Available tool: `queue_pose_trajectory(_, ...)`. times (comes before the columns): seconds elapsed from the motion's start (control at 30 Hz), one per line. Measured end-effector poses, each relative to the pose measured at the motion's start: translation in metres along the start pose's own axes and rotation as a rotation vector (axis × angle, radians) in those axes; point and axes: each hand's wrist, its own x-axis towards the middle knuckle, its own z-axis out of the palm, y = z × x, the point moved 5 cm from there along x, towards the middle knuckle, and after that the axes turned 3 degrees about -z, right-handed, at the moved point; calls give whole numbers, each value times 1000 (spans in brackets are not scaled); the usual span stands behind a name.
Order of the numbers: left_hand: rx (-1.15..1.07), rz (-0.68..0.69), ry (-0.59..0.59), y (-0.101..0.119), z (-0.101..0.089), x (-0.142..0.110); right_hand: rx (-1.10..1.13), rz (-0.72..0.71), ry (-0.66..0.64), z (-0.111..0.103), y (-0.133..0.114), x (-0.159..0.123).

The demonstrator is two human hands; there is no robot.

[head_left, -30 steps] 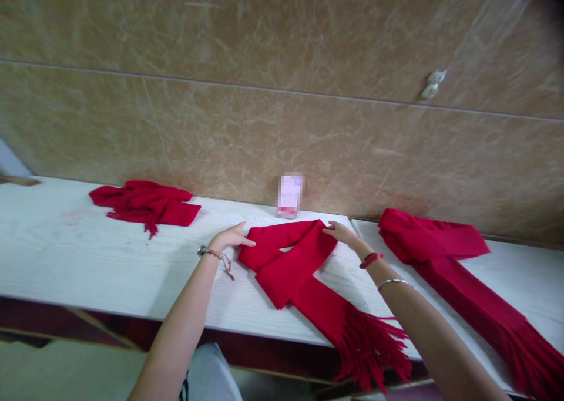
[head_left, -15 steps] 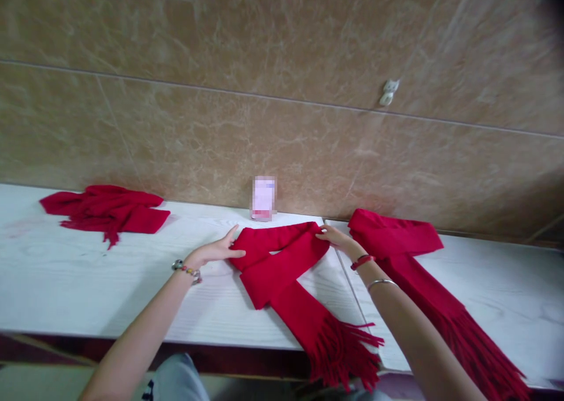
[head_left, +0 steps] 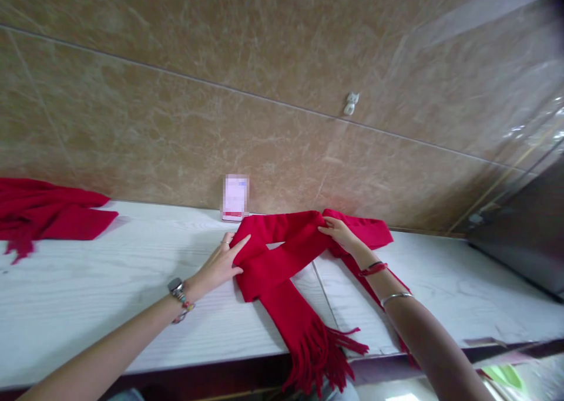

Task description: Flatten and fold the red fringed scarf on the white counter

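A red fringed scarf (head_left: 291, 263) lies in a loop on the white tabletop, one part crossing over the other and the fringe drooping past the front edge. My left hand (head_left: 224, 264) grips the loop's left fold, with thumb and index finger on top and the other fingers partly hidden under the cloth. At the right fold, my right hand (head_left: 341, 235) pinches the scarf between thumb and fingers. Behind my right hand and forearm lies a second red scarf (head_left: 368, 232), partly covered.
Another red scarf (head_left: 57, 210) lies bunched at the far left. A pixelated phone-like object (head_left: 235, 198) leans against the brown tiled wall. A small white cat-shaped hook (head_left: 351, 104) is on the wall. A dark box-like object (head_left: 524, 231) stands at the right end of the white table (head_left: 440, 295).
The view has turned to the right, bringing the dark object into sight. Both hands still hold the looped scarf, and its right fold now reaches up to the second scarf.
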Motion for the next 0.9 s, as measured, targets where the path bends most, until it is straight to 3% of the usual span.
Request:
queue_pose_trajectory(0.23,54,310,167,64,15,39,-96,-102,224,-86,-50,-50)
queue_pose_trajectory(0.47,-48,576,289,156,17,98,-155,-169,447,-174,-111,-103)
queue_pose_trajectory(0.63,-208,614,300,208,16,141,-268,-152,487,-242,-148,-99)
queue_pose_trajectory(0.77,-342,472,193,227,46,187,-317,-58,540,-291,-137,-53)
queue_pose_trajectory(0.9,-441,200,-29,214,109,221,-455,84,497,-301,-76,-5)
